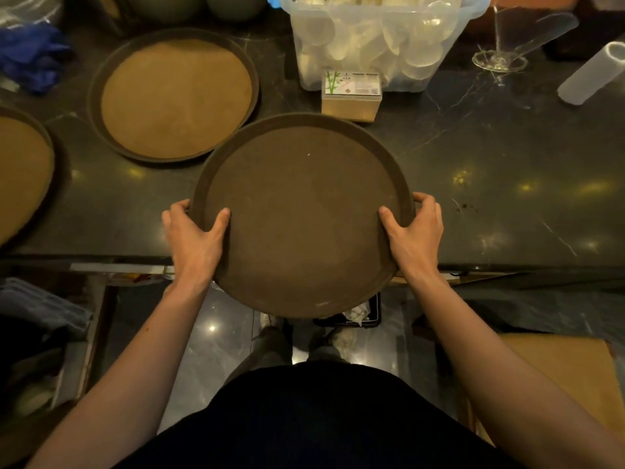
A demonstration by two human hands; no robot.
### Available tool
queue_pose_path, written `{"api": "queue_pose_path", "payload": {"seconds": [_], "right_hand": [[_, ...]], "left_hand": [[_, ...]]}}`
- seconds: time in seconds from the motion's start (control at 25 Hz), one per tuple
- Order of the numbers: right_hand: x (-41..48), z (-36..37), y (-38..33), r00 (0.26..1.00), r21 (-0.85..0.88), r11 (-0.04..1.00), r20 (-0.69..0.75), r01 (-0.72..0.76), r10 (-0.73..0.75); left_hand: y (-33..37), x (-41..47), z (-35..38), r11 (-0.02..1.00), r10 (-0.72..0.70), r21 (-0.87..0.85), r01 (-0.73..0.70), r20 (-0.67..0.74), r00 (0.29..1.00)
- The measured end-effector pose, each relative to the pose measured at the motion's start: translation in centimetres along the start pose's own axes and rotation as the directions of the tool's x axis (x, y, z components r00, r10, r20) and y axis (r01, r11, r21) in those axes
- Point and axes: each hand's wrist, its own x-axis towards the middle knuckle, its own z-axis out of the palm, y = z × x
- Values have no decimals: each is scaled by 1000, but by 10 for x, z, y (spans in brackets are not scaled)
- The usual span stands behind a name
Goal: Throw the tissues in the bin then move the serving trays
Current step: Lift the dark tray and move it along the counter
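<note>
Here the dark round serving tray [302, 214] is gripped at its 2 sides, half over the counter [490, 170] edge and half over the floor. The left hand [194, 236] and right hand [414, 231] each clamp the rim, thumbs on top, the other fingers hidden beneath. Below the tray, a black bin [360, 314] with white tissues [355, 313] shows only in part, the tray covering most of it. On the counter, a second tray [174, 96] with a tan liner lies well apart, and a third tray [20, 174] is cut off at the left edge. Behind stand a small box [351, 96], a clear plastic tub [372, 38] and a glass [500, 59]; the tub's contents are hard to make out.
</note>
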Motion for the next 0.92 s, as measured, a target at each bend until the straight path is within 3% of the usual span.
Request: {"api": "queue_pose_path", "payload": {"seconds": [0.32,0.72,0.92], "right_hand": [[-40,58,-68,985,59,987,81,151,-155],[-144,195,-183,960,109,966,133,232,-246],[-170,244,-221,936,114,953,184,282,-299]], "left_hand": [[-58,0,-93,993,-101,-84,86,-193,976],[-184,61,-243,982,-171,-130,139,-279,945],[-231,72,-284,968,-240,-155,198,-333,912]]}}
